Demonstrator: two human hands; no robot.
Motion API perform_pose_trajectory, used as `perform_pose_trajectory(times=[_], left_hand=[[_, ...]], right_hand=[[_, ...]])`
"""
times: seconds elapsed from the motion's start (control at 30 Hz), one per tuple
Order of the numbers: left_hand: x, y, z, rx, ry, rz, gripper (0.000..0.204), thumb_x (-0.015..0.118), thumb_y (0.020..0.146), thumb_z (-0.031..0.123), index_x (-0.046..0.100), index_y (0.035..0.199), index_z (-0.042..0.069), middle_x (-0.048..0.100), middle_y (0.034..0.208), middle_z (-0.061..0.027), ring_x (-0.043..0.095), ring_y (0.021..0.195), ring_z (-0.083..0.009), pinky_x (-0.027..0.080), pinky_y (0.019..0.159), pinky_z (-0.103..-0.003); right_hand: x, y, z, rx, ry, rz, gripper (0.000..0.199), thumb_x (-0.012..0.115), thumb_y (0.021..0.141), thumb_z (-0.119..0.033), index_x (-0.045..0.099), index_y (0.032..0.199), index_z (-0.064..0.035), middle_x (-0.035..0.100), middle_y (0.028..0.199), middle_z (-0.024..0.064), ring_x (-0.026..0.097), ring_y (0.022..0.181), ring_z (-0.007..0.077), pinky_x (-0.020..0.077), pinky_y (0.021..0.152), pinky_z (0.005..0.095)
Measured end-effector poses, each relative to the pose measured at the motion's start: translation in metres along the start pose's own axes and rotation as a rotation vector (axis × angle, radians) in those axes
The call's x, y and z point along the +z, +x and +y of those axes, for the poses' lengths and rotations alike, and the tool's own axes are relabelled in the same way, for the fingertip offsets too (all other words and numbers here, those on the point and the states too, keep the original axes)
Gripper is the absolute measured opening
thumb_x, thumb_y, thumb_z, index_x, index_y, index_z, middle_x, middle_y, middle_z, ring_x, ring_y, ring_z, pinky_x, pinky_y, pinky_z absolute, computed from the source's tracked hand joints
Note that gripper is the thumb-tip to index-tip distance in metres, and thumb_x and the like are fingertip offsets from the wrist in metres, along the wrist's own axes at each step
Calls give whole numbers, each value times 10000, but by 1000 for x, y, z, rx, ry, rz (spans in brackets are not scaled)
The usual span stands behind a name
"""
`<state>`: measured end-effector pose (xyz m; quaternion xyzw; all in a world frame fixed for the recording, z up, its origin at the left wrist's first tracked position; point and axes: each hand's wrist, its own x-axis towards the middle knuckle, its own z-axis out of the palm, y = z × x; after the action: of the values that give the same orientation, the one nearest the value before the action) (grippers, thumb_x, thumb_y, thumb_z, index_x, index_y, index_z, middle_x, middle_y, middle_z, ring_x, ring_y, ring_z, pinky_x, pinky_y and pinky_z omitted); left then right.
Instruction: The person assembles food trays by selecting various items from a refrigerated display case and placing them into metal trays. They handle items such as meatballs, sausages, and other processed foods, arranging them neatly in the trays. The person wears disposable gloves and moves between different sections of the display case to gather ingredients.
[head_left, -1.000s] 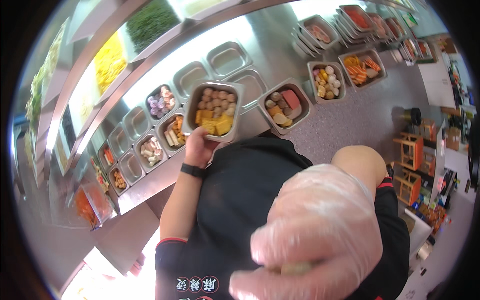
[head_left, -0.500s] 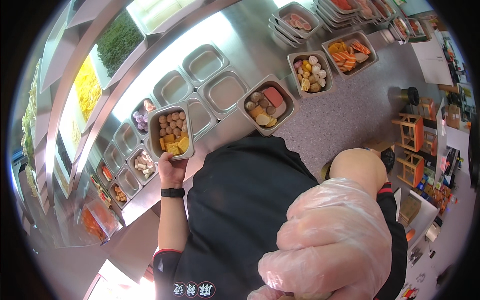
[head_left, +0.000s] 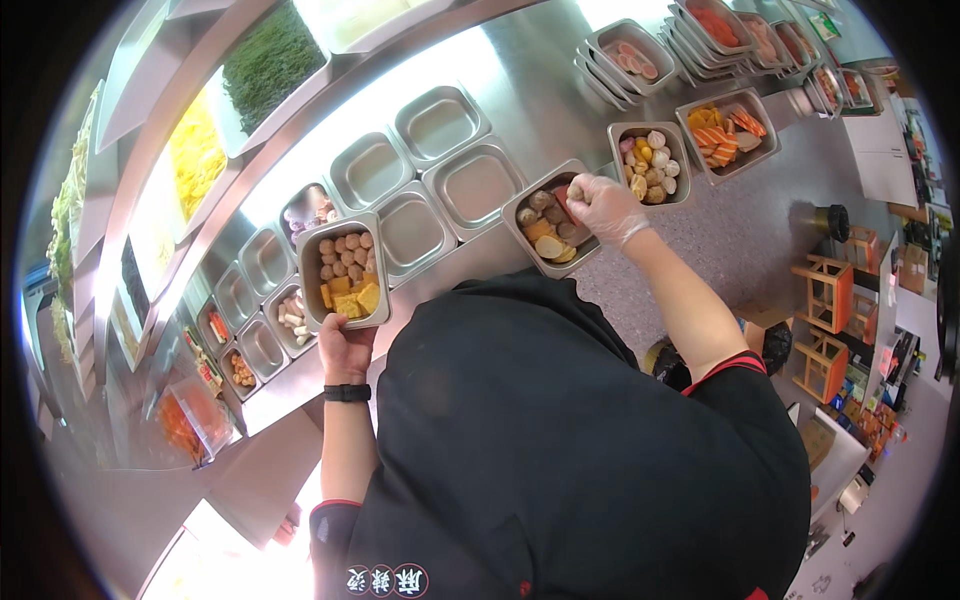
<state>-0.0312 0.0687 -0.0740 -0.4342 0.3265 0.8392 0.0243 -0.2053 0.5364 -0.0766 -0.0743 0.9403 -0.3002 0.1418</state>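
My bare left hand (head_left: 346, 348) grips the near rim of a steel food pan (head_left: 312, 290). Round brown meatballs (head_left: 346, 258) fill its far part and yellow chunks (head_left: 352, 298) its near part. My right hand (head_left: 605, 208), in a clear plastic glove, is over a second steel pan (head_left: 520, 240), its fingers closed on a reddish rectangular slab (head_left: 566, 203) that stands tilted, partly hidden by the fingers. Beside the slab in that pan lie brown balls (head_left: 541, 201) and pale yellow slices (head_left: 550, 247).
Several bare steel pans (head_left: 473, 187) sit in the counter, with smaller filled ones at left. Pans of assorted balls (head_left: 655, 160) and orange-striped pieces (head_left: 716, 140) stand to the right. Stacked pans (head_left: 622, 60) are at the back. Green shreds (head_left: 272, 70) lie in the raised rack at left.
My right hand has swung from close in front of me, at lower right, out to the second pan and closed on the slab, which lay flat before. The left hand keeps hold of its pan.
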Motion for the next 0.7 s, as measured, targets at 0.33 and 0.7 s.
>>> perform_pose_trajectory(times=[0.33, 0.7], left_hand=[[1, -2, 7, -46, 33, -51, 586, 480, 894, 22, 447, 1469, -88, 574, 1459, -232, 596, 1332, -426, 520, 1120, -577], [90, -14, -5, -95, 164, -277, 495, 507, 900, -15, 471, 1385, -110, 623, 1332, -243, 693, 1160, -418, 627, 936, -564]], right_hand=[[42, -9, -12, -94, -386, 77, 427, 733, 893, -249, 604, 1265, -84, 650, 1189, 174, 647, 1118, 398, 542, 958, 489], [6, 42, -200, -966, -300, 213, 147, 668, 894, -166, 714, 1016, -97, 702, 1003, 97, 707, 922, 287, 576, 803, 401]])
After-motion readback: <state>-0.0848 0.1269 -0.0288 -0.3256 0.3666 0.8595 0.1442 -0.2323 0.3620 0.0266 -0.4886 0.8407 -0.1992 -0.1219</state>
